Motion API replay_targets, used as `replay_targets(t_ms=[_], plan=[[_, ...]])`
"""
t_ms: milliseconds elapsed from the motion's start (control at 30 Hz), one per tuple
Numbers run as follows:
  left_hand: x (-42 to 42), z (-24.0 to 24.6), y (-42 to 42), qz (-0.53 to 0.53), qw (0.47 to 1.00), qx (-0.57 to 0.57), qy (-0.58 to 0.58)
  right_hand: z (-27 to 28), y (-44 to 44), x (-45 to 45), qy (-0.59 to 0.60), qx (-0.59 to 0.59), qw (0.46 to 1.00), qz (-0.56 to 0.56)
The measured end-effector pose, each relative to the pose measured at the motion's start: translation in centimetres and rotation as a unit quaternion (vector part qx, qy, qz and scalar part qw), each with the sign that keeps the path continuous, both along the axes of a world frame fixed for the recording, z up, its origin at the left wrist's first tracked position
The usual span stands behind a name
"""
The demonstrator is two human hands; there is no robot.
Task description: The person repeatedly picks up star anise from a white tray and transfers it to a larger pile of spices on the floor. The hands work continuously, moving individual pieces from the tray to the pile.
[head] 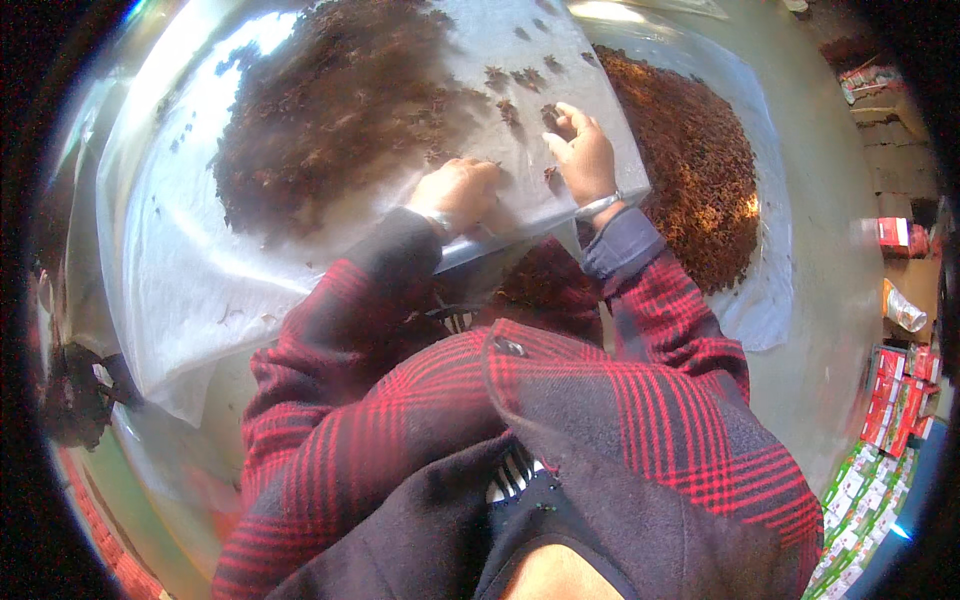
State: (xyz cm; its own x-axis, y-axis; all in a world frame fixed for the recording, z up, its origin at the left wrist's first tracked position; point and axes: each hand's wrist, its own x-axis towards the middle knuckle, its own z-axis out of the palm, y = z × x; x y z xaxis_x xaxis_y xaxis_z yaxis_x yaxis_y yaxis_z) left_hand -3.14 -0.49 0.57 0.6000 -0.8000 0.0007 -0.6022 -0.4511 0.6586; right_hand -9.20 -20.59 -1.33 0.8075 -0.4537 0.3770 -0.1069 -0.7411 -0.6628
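Whole star anise pods lie in a large brown heap (337, 127) on a translucent plastic sheet (225, 277) in front of me. My left hand (459, 191) is at the heap's near right edge, back of the hand up; its curled fingertips are hidden and blurred. To its right is my right hand (589, 157), thumb and index finger bent around a single star anise (551, 116). Whether they grip it or only touch it is unclear. Another pod (551, 176) lies beside the right wrist. Several loose pods (528, 78) are scattered beyond the hands.
A second reddish-brown heap (697, 172) rests on another plastic sheet (757, 315) at right. Red boxes (889, 390), green-and-white packages (862, 495) and a clear plastic cup (904, 307) line the far right. A dark bundle (75, 397) sits at the left edge.
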Motion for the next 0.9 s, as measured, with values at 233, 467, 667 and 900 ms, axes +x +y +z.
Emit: replay_targets(t_ms=[233, 467, 667, 900], plan=[[0.7, -1.0, -0.5, -0.009, 0.999, -0.038, -0.001, -1.0, 5.9, -3.5, 0.059, 0.241, 0.963, 0.107], [0.3, 0.4, -0.4, 0.161, 0.940, -0.271, 0.131, 2.3, 6.5, -1.7, 0.023, 0.476, 0.858, 0.191], [0.4, 0.7, 0.7, 0.140, 0.871, -0.319, 0.346, 4.4, 7.4, -3.6, 0.054, 0.349, 0.914, 0.198], [-0.6, 3.0, 4.4, 0.050, 0.970, -0.146, 0.186, 6.2, 4.4, -4.0, -0.014, 0.427, 0.860, 0.280]])
